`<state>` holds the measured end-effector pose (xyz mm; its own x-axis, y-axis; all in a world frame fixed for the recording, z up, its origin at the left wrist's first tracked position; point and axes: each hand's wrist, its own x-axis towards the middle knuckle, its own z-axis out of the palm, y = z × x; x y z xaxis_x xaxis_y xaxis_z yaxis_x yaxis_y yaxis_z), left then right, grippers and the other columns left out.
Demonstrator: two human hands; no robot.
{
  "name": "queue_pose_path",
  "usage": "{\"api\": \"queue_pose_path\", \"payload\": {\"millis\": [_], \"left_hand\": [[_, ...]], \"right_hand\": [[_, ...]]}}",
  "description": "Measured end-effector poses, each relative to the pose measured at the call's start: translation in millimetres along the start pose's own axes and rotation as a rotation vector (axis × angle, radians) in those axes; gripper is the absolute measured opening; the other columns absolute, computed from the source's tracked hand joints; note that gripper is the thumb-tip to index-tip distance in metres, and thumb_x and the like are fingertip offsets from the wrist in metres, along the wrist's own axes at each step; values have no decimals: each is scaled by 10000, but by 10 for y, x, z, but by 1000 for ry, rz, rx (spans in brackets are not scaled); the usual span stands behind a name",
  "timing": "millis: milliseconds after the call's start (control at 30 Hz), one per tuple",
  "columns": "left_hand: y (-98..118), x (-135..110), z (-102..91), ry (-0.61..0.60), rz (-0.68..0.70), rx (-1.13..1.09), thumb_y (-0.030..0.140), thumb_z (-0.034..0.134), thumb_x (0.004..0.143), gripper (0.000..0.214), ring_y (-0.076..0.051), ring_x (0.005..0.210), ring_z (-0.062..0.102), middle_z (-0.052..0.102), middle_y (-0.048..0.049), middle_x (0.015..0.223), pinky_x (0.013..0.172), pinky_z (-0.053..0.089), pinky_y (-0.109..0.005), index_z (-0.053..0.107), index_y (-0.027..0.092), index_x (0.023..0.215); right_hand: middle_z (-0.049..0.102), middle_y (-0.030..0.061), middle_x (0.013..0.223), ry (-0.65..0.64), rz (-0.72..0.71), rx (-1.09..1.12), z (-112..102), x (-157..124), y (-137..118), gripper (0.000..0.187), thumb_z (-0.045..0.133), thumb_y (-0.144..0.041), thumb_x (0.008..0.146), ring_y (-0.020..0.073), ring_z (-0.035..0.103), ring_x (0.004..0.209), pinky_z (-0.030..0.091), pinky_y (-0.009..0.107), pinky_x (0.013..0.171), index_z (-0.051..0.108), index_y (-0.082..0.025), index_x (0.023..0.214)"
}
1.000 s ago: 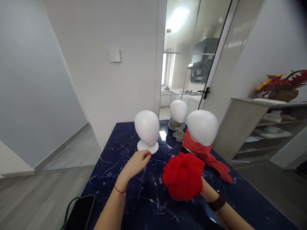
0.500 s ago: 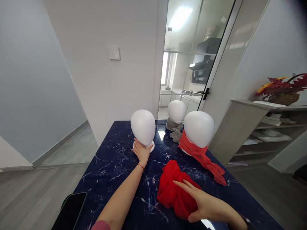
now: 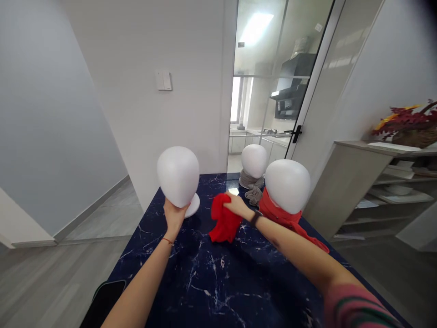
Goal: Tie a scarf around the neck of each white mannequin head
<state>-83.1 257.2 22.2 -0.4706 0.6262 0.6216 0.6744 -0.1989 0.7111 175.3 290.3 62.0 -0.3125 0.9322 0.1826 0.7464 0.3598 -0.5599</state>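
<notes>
My left hand [image 3: 175, 215] is closed round the neck of a bare white foam mannequin head [image 3: 178, 175], which is tipped toward me with its round base [image 3: 193, 206] lifted at an angle. My right hand [image 3: 236, 205] is shut on a bunched red scarf [image 3: 223, 220], held just above the dark blue marbled table [image 3: 218, 282] to the right of that head. A second white head [image 3: 287, 184] wears a red scarf [image 3: 293, 223] by my right forearm. A third head [image 3: 254, 160] at the table's far end has a grey scarf [image 3: 251, 187].
A black phone [image 3: 102, 305] lies at the table's near left corner. A glass sliding door [image 3: 307, 91] and a kitchen are behind the table. A grey shelf unit [image 3: 375, 182] with a basket of red leaves [image 3: 406, 130] stands at the right. A white wall is at the left.
My left hand has gripped the bare head and tilted and pulled it to the left. My right hand has picked the red scarf up off the table and carried it forward toward that head.
</notes>
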Motion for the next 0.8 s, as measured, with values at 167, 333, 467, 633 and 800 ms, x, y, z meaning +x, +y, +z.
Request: {"api": "queue_pose_path", "payload": {"millis": [167, 333, 467, 633, 800], "left_hand": [[-262, 180, -440, 7, 12, 37, 453, 773, 565, 744, -319, 1105, 571, 619, -152, 1180, 923, 460, -443, 522, 137, 1189], [-476, 182, -604, -96, -63, 43, 455, 763, 581, 751, -317, 1139, 552, 608, -151, 1216, 919, 457, -419, 506, 156, 1220], [-626, 206, -557, -160, -136, 23, 457, 753, 604, 738, -312, 1128, 562, 609, -158, 1215, 933, 447, -416, 499, 150, 1225], [-769, 275, -447, -182, -176, -27, 454, 762, 595, 784, -310, 1117, 571, 617, -170, 1198, 934, 446, -424, 479, 133, 1253], [-788, 320, -397, -158, -201, -45, 438, 780, 566, 723, -304, 1103, 582, 659, -148, 1127, 933, 451, -417, 543, 130, 1176]], "right_hand": [[529, 159, 1246, 40, 26, -67, 46, 1105, -346, 511, 549, -300, 844, 228, 532, 1113, 407, 304, 918, 409, -123, 1303], [632, 124, 1104, -210, 30, -176, 227, 1261, -434, 514, 739, -258, 709, 227, 614, 988, 474, 323, 849, 551, -110, 1163], [615, 199, 1128, -265, 28, -280, 418, 639, -266, 447, 741, -195, 689, 326, 605, 1036, 451, 406, 870, 582, -115, 1099], [646, 214, 1033, -309, -11, -255, 765, -70, 24, 518, 700, -184, 715, 329, 634, 975, 465, 365, 802, 503, -83, 1184], [631, 223, 1067, -242, 45, -110, 1015, 542, -55, 325, 573, -104, 819, 263, 621, 1000, 458, 334, 839, 524, -33, 1132]]}}
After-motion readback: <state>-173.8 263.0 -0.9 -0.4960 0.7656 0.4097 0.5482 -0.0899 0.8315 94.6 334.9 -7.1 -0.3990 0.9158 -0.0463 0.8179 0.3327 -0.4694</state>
